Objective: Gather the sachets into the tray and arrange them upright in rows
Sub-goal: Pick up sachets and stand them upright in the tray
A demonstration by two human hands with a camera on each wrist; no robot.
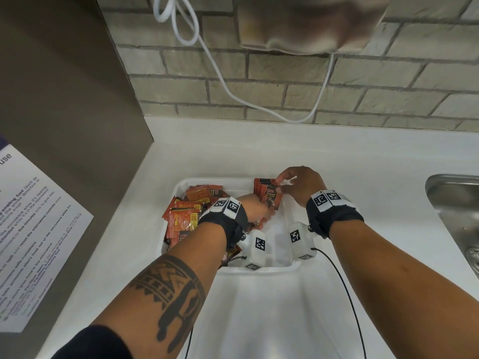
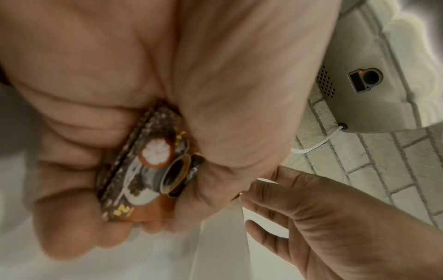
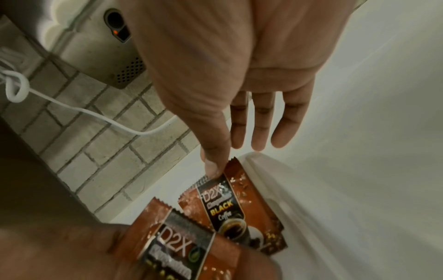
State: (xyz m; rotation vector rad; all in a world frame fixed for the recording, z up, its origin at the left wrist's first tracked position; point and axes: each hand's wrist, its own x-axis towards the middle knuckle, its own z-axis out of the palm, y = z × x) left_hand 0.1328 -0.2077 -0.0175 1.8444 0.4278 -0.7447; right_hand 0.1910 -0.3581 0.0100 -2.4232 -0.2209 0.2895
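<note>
A white tray (image 1: pixel 233 180) sits on the white counter. Loose orange-brown coffee sachets (image 1: pixel 186 213) lie heaped in its left half. A short row of upright sachets (image 1: pixel 261 183) leans in the far right corner. My left hand (image 1: pixel 264 216) is over the tray's middle, fingers curled round a small stack of sachets (image 2: pixel 148 170), close beside the row. My right hand (image 1: pixel 281 185) is at the row's top: the thumb (image 3: pixel 214 166) presses the front sachet (image 3: pixel 239 208) at its top edge, pinching the row against the index finger. The other fingers are straight.
A steel sink (image 1: pixel 453 203) is at the right edge. A brown panel with a printed notice (image 1: pixel 39 229) stands at the left. A white cable (image 1: pixel 220 73) hangs from a wall unit (image 1: pixel 305 24) on the brick wall. Another white moulded piece (image 1: pixel 272 307) lies in front of the tray.
</note>
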